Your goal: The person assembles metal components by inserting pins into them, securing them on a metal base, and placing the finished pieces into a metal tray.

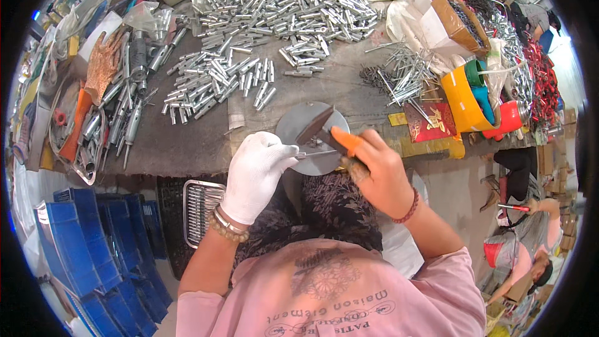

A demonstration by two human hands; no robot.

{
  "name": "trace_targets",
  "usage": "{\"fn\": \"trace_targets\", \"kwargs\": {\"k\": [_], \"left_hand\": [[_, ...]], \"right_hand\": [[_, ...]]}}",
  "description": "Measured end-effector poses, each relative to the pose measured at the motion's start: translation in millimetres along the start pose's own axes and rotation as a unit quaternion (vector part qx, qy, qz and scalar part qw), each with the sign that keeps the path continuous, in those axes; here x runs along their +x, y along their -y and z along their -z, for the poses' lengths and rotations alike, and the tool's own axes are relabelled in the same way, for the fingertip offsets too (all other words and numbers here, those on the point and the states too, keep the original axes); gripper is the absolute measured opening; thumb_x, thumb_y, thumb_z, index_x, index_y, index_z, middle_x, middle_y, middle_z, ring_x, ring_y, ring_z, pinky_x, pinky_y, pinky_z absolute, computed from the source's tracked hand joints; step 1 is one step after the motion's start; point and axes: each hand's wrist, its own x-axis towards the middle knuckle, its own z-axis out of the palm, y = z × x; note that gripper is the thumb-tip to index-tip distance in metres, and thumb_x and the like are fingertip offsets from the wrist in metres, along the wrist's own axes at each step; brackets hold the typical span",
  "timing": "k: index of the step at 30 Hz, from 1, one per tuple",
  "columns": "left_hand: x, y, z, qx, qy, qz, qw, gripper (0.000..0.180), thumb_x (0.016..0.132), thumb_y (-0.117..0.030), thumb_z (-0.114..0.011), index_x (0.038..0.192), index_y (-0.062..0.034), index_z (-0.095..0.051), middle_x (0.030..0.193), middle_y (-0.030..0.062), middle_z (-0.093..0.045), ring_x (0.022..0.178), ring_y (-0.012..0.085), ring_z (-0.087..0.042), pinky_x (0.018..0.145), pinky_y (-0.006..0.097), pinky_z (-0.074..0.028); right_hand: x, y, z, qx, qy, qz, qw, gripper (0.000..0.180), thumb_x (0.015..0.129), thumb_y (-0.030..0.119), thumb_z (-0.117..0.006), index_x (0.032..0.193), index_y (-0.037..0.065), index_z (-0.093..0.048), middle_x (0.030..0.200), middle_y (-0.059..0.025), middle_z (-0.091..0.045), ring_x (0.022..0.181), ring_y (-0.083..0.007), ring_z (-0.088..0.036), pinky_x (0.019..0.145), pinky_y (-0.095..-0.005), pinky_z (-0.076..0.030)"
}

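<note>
My left hand (254,171), in a white glove, pinches a thin metal pin (315,154) and holds it flat over a round grey metal block (298,123) at the table's near edge. My right hand (377,171), bare with an orange cover on the thumb, grips a dark hammer (319,130) by its handle. The hammer's head rests just above the pin on the block. A red bead bracelet circles my right wrist, and pale bead bracelets circle my left.
Heaps of short silver metal tubes (281,0) cover the far table, smaller groups (215,78) lie nearer. Long metal fittings (121,112) sit left, loose pins (405,72) right, beside a yellow container (462,100). Blue crates (93,243) stack below left. Another person (524,256) sits at lower right.
</note>
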Motion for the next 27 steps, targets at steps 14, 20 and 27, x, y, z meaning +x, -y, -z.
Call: {"fn": "trace_targets", "kwargs": {"k": [14,20,27], "left_hand": [[-4.5,1.0,0.2,-0.001,0.027,0.001,1.000,0.034,0.084,-0.008,-0.087,0.117,-0.0078,-0.083,0.099,0.0069,-0.074,0.099,0.0291,-0.068,0.091,0.041,-0.053],[-41.3,-30.9,-20.3,-0.101,-0.103,0.213,0.966,0.049,0.106,0.001,-0.060,0.155,-0.0020,-0.061,0.089,0.0047,-0.076,0.068,0.0073,-0.061,0.067,0.024,-0.052],[-45.4,-50.6,-21.4,-0.337,-0.051,0.420,0.841,0.070,0.108,-0.008,-0.065,0.171,-0.0046,-0.036,0.097,0.0052,-0.078,0.070,0.0043,-0.063,0.062,0.020,-0.050]], "right_hand": [[-24.1,21.5,-17.2,0.047,0.138,-0.128,0.981,0.029,0.086,0.012,-0.084,0.108,0.007,-0.067,0.092,-0.0161,-0.072,0.085,-0.0384,-0.074,0.074,-0.0467,-0.057],[-31.7,30.6,-25.5,0.245,0.162,-0.237,0.926,0.026,0.090,0.003,-0.076,0.115,0.001,-0.068,0.080,-0.0157,-0.067,0.065,-0.0263,-0.060,0.067,-0.0396,-0.051],[-42.1,41.8,-39.8,0.308,0.204,-0.319,0.873,0.028,0.092,0.002,-0.077,0.118,0.002,-0.067,0.083,-0.0144,-0.069,0.068,-0.0257,-0.061,0.066,-0.0373,-0.052]]}}
